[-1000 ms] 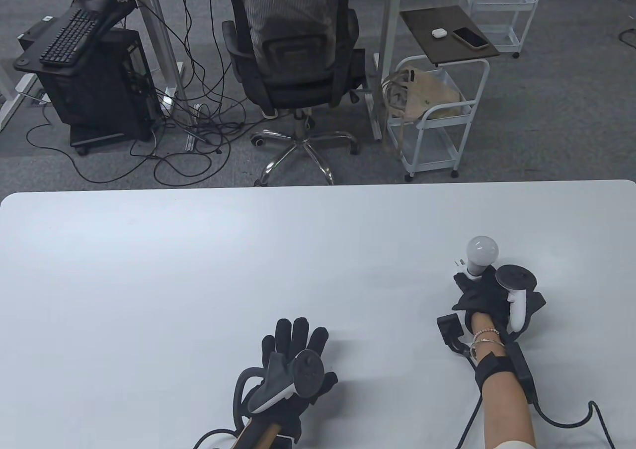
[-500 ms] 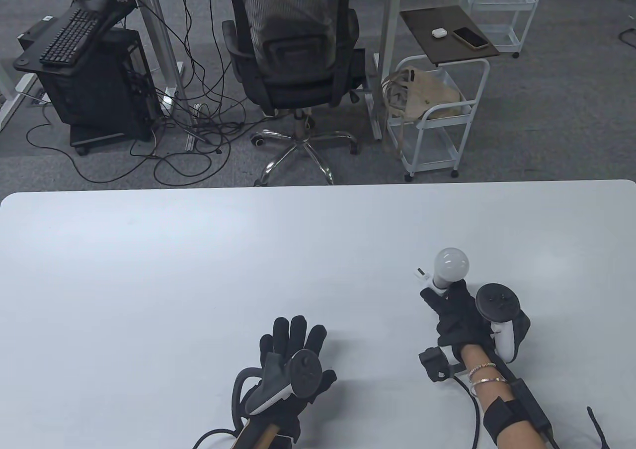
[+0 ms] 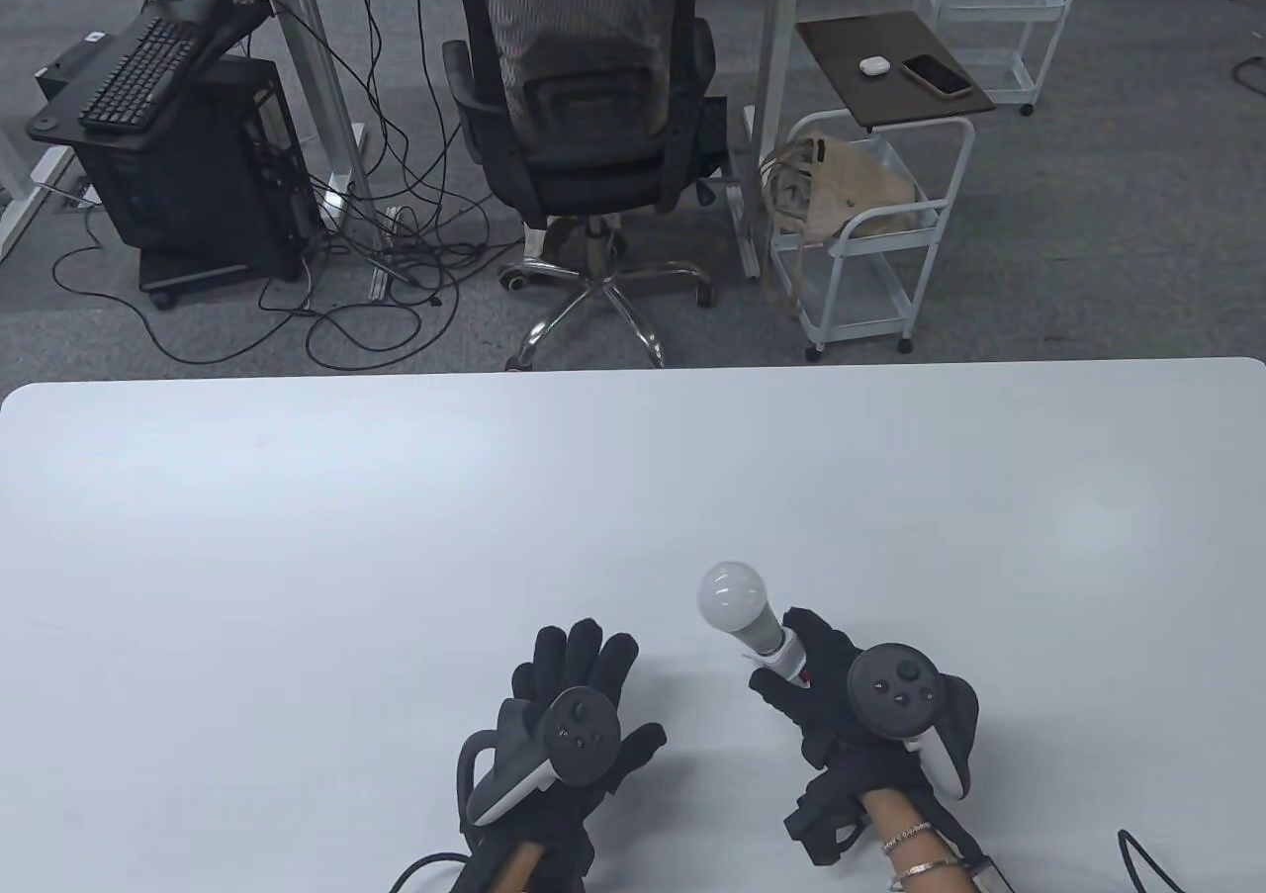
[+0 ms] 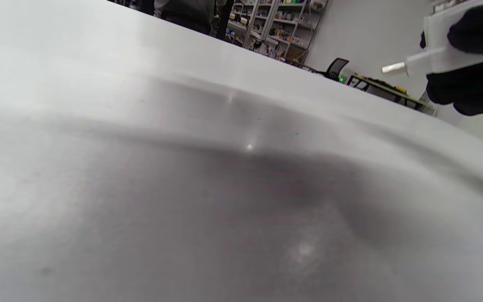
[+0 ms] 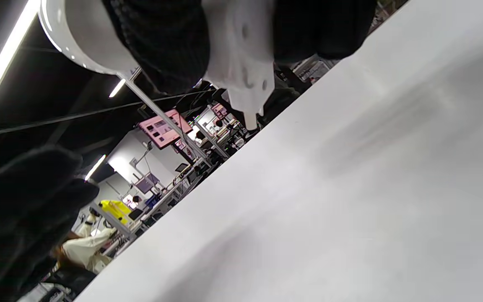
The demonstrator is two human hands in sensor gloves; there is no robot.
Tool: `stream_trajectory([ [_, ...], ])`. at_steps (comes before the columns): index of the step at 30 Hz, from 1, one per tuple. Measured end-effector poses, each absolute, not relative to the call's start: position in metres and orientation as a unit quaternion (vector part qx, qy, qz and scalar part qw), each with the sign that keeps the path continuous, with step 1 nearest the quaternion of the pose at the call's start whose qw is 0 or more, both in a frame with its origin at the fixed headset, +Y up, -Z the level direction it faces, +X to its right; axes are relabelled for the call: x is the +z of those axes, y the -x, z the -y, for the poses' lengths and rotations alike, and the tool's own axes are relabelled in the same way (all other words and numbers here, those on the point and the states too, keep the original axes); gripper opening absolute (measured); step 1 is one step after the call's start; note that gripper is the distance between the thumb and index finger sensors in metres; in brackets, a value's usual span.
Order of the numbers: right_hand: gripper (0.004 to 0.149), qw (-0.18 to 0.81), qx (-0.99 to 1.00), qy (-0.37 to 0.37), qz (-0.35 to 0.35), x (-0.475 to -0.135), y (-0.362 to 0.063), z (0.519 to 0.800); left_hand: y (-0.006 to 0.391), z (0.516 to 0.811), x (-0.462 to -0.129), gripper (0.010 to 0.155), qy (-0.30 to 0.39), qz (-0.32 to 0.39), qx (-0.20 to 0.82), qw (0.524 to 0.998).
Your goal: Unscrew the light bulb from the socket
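Note:
A white light bulb [image 3: 733, 598] sits screwed into a white plug-in socket [image 3: 781, 658]. My right hand [image 3: 821, 695] grips the socket and holds it above the table, with the bulb pointing up and to the left. In the right wrist view the socket [image 5: 241, 54] sits between my gloved fingers [image 5: 162, 42], with the bulb's white body [image 5: 71, 35] at the top left. In the left wrist view the socket [image 4: 442, 50] and its metal prong show at the top right. My left hand [image 3: 574, 675] lies flat on the table, fingers spread, empty, just left of the bulb.
The white table [image 3: 396, 537] spreads wide around both hands. Past its far edge stand an office chair [image 3: 588, 112], a white cart [image 3: 870, 221] and floor cables. A cable [image 3: 1137, 853] trails from my right wrist at the bottom right.
My right hand has carried the bulb and socket from the right side toward the table's middle and nearer the front edge, close to my left hand. The left hand has barely shifted.

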State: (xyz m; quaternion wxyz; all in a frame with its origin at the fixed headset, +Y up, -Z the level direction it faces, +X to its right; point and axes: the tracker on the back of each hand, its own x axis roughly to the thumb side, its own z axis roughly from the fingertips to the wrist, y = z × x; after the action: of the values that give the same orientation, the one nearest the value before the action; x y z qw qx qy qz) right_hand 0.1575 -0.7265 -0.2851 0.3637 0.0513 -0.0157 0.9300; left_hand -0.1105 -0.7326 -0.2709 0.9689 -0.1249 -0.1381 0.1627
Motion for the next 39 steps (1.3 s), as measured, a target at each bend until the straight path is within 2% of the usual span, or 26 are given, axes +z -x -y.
stream_trajectory([
  [4, 0.071, 0.271, 0.959, -0.080, 0.035, -0.271, -0.142, 0.723, 0.115, 0.730, -0.272, 0.089, 0.146, 0.141, 0.236, 0.950],
  [8, 0.071, 0.188, 0.976, -0.106, 0.033, -0.264, -0.128, 0.725, 0.116, 0.729, -0.273, 0.095, 0.133, 0.156, 0.294, 0.933],
  [11, 0.070, 0.153, 0.980, -0.124, 0.021, -0.262, -0.122, 0.726, 0.115, 0.728, -0.273, 0.093, 0.143, 0.180, 0.324, 0.918],
  [15, 0.070, 0.169, 0.976, -0.141, 0.014, -0.260, -0.119, 0.723, 0.112, 0.729, -0.274, 0.084, 0.173, 0.204, 0.316, 0.910],
  [18, 0.070, 0.173, 0.975, -0.138, 0.015, -0.259, -0.119, 0.723, 0.114, 0.729, -0.274, 0.079, 0.141, 0.196, 0.326, 0.914],
  [21, 0.070, 0.194, 0.970, -0.143, 0.038, -0.257, -0.118, 0.723, 0.118, 0.727, -0.273, 0.080, 0.081, 0.193, 0.342, 0.916],
  [24, 0.070, 0.196, 0.966, -0.155, 0.058, -0.254, -0.118, 0.722, 0.123, 0.724, -0.274, 0.079, 0.062, 0.190, 0.363, 0.910],
  [32, 0.070, 0.187, 0.965, -0.171, 0.073, -0.245, -0.116, 0.717, 0.119, 0.713, -0.269, 0.079, 0.034, 0.193, 0.342, 0.919],
  [37, 0.070, 0.186, 0.965, -0.177, 0.060, -0.248, -0.117, 0.721, 0.120, 0.719, -0.272, 0.079, 0.045, 0.184, 0.341, 0.921],
  [39, 0.069, 0.170, 0.966, -0.178, 0.078, -0.248, -0.117, 0.722, 0.117, 0.724, -0.273, 0.080, 0.052, 0.173, 0.337, 0.924],
])
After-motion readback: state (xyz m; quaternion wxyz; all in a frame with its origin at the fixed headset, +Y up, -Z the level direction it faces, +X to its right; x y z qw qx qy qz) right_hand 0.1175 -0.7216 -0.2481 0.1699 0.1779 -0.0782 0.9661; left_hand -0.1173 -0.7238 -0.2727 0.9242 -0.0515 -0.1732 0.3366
